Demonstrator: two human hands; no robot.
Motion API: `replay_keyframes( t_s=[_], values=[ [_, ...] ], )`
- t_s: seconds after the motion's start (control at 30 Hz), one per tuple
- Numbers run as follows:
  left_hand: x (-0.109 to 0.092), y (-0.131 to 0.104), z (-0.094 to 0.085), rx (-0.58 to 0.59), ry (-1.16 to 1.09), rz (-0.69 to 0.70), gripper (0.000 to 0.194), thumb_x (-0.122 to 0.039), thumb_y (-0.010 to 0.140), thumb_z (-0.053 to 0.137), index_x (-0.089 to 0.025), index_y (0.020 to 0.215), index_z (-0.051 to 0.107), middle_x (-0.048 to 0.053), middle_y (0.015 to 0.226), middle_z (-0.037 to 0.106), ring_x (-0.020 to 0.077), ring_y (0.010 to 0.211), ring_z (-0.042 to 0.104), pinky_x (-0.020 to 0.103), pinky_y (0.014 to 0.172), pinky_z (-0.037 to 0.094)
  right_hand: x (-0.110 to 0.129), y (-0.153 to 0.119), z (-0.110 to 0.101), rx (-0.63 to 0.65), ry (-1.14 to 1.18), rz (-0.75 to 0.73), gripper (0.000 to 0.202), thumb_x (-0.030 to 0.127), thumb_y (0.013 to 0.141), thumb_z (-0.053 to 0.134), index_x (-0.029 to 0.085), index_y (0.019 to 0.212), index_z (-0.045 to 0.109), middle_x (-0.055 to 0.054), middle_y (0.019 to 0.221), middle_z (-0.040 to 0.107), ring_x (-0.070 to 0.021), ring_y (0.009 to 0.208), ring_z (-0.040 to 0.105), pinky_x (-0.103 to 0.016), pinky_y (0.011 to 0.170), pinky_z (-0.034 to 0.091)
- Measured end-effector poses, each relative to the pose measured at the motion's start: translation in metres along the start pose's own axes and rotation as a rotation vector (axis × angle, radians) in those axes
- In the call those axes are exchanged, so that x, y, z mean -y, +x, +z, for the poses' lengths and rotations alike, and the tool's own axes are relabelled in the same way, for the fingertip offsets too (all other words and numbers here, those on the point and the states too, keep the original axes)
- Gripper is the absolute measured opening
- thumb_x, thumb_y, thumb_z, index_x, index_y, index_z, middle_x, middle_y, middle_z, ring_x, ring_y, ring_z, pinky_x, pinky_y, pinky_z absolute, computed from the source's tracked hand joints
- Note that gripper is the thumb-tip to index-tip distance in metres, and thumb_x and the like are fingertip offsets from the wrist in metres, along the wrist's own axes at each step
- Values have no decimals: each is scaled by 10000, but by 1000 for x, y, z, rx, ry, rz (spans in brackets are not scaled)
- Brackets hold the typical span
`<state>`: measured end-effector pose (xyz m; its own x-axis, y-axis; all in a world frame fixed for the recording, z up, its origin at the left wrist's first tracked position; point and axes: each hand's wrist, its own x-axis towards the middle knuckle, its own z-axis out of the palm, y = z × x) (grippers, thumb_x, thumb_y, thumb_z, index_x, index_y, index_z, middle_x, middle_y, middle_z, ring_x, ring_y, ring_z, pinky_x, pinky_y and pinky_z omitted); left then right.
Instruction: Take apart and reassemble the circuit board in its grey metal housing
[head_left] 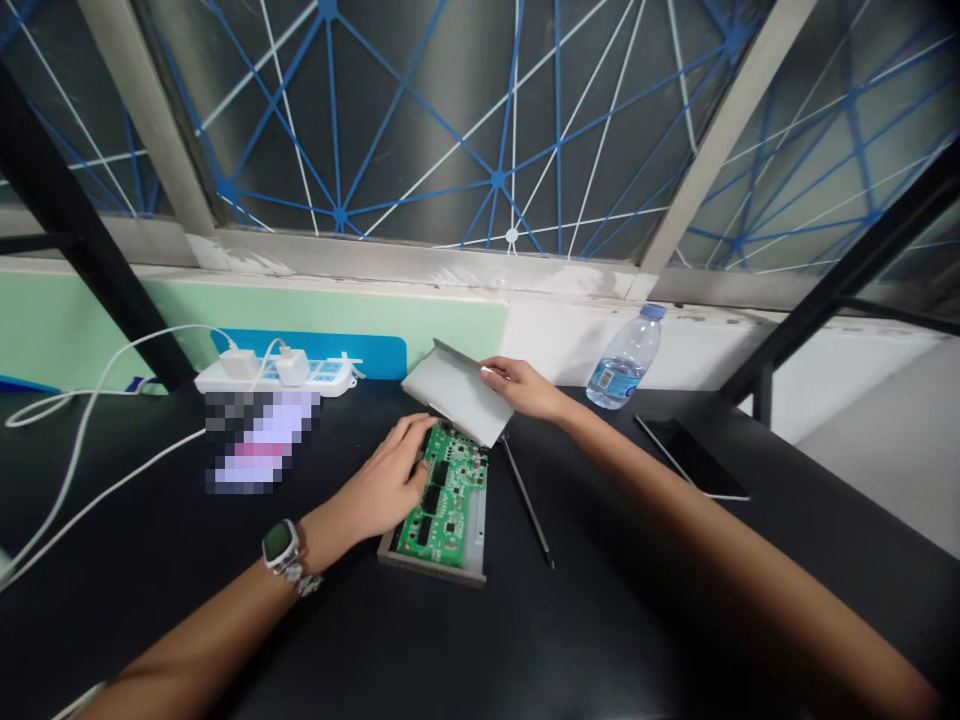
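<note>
A grey metal cover [459, 392] is pinched at its right side by my right hand [525, 388]; it is tilted up above the far end of an open device. Inside that device's casing [431, 570] lies a green circuit board [454, 510] with black chips. My left hand [390, 475], below a wrist with a watch [280, 545], rests along the left edge of the casing, fingers reaching toward its far end. Whether those fingers grip the casing or only touch it, I cannot tell. Just right of the board, a thin dark screwdriver-like rod [529, 502] lies on the table.
At the back left, a white power strip [330, 377] holds plugged-in chargers with white cables [90, 400]. A blurred-out phone-like screen [262, 450] lies before it. A water bottle [626, 360] stands at the back right, near a dark tablet [694, 460] on the black table [600, 640].
</note>
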<state>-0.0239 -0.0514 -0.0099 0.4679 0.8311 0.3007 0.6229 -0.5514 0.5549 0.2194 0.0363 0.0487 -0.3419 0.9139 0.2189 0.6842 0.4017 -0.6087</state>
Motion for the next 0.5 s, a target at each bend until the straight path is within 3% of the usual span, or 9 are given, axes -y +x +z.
replay_keyframes(
  t_s=[0.1, 0.23, 0.4, 0.5],
  values=[
    [-8, -1, -1, 23, 16, -52, 500, -122, 894, 407, -190, 1390, 405, 133, 1504, 355, 284, 1377, 414, 477, 1146, 365, -9, 37, 0, 45, -102, -86, 305, 275, 958, 498, 113, 1161, 658, -128, 1144, 707, -224, 1013, 647, -319, 899, 479],
    [-12, -2, -2, 44, 87, -68, 464, -142, 903, 391, -181, 1364, 425, 137, 1513, 349, 305, 1326, 465, 508, 1091, 418, -15, 69, 11, 112, -223, -150, 283, 272, 922, 558, 163, 1133, 712, -104, 1089, 742, -253, 976, 670, -326, 868, 476],
    [-8, -3, 1, 41, 162, -43, 458, -144, 892, 397, -201, 1344, 439, 114, 1512, 364, 299, 1353, 426, 518, 1111, 386, -27, 83, 34, 94, -289, -165, 302, 235, 900, 557, 191, 1149, 722, -95, 1128, 740, -283, 1020, 670, -333, 852, 481],
    [-11, -3, 0, 44, 207, -68, 459, -139, 889, 387, -209, 1339, 443, 100, 1521, 363, 292, 1355, 422, 531, 1113, 375, -30, 84, 48, 62, -285, -163, 298, 169, 880, 548, 193, 1118, 726, -67, 1147, 737, -241, 1042, 668, -292, 883, 474]
  ],
)
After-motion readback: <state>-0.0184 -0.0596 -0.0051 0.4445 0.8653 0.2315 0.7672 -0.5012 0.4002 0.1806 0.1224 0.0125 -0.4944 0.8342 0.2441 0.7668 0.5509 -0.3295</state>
